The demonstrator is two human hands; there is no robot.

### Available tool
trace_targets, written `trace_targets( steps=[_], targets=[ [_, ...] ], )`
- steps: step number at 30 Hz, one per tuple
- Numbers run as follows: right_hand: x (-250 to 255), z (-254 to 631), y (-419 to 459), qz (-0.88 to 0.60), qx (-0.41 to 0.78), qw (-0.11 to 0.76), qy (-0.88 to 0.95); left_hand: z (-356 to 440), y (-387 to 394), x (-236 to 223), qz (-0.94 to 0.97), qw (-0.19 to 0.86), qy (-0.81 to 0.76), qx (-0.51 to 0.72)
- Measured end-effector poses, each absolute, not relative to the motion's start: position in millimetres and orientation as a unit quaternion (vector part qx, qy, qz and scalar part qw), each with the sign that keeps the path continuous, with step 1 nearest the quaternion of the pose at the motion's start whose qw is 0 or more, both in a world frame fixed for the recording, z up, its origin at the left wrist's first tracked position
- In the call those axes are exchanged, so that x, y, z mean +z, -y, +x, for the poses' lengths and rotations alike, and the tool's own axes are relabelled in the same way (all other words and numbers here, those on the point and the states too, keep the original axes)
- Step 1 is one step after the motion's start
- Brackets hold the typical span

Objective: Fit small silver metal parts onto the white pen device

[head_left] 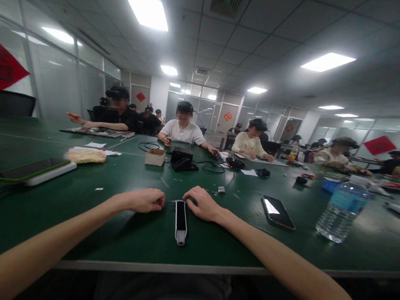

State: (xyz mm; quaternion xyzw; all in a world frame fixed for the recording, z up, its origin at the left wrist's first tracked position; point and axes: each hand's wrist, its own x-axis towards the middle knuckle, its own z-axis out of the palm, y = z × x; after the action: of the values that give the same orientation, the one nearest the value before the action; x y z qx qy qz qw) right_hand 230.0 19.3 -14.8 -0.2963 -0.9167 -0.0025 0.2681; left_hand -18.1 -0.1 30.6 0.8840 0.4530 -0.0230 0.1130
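- Slim handheld device (180, 223), white casing, dark face: lies flat on the table near the middle of the near edge, between the two hands, its long side running near to far.
- Left hand (149, 200): just left of the device's far end; fingers curled inward; whether they hold anything, cannot tell.
- Right hand (202, 203): just right of the device's far end; fingers loosely bent, thumb apart from them, nothing visible in the grasp; contact with the device, cannot tell.
- Table (136, 242): green top, pale near edge.
- Smartphone (278, 212): face up, right of the right hand.
- Water bottle (341, 211): clear plastic, blue label, upright, farther right.
- Open-topped box (155, 157): small, tan, beyond the left hand.
- Green-edged phone (30, 169): at left, overlapping a white object (52, 173).
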Motion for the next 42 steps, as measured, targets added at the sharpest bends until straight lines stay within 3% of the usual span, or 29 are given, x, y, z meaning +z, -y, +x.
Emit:
trace_targets(
  steps=[16,42],
  targets=[
    [-16.0,229.3,-19.7,-0.292,-0.010,0.270,0.917,-12.6,-5.3,7.4,0.896,0.045,-0.438,0.064],
    [-17.1,230.0,-21.8,-0.288,-0.006,0.254,0.923,-7.5,-4.5,4.5,0.901,0.062,-0.406,0.135]
  ],
)
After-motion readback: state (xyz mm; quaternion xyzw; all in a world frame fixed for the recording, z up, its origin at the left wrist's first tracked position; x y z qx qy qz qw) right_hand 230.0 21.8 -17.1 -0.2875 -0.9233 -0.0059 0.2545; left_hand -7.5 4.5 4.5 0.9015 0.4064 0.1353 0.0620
